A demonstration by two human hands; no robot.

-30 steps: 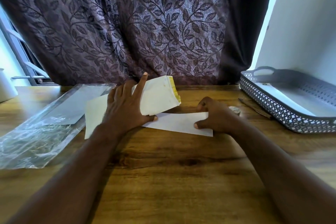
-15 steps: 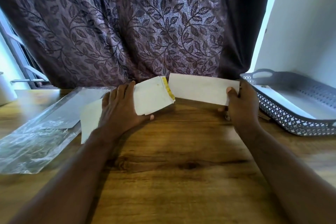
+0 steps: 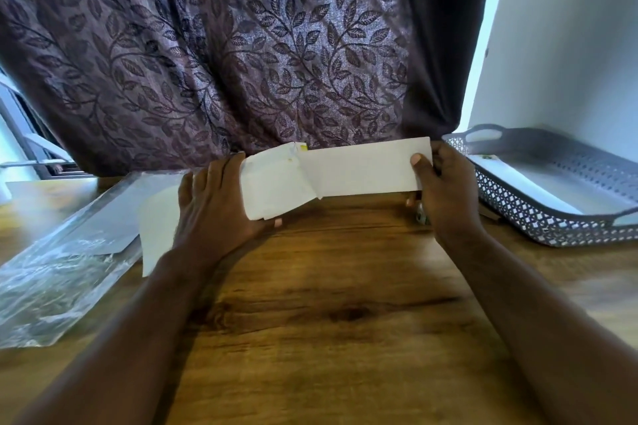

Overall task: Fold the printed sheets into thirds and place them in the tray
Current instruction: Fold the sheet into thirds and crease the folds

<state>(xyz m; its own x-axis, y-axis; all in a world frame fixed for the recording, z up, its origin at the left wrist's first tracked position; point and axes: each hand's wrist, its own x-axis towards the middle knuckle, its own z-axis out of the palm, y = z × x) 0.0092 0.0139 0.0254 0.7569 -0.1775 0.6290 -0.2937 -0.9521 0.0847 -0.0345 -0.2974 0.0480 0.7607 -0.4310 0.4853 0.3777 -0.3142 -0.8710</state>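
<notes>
Leaf-patterned purple curtain [image 3: 241,45] hangs behind a wood-grain table [image 3: 345,304]. Crinkled clear plastic [image 3: 58,279] lies at the table's left edge. A grey lattice-walled tray [image 3: 552,217] sits at the right edge with a white page [image 3: 531,183] flat inside. Between them, near the far edge, a stack [image 3: 155,231] of white paper lies under the left hand [image 3: 214,210], whose fingers rest fairly straight on it. The stack's right end curls up past the forefinger, and the thumb tip shows beneath. The right hand [image 3: 445,190] pinches the right end of a folded sheet [image 3: 362,171], thumb in front, fingers behind. This narrow strip is held off the table on its long edge, its long axis running left to right along the far edge.
</notes>
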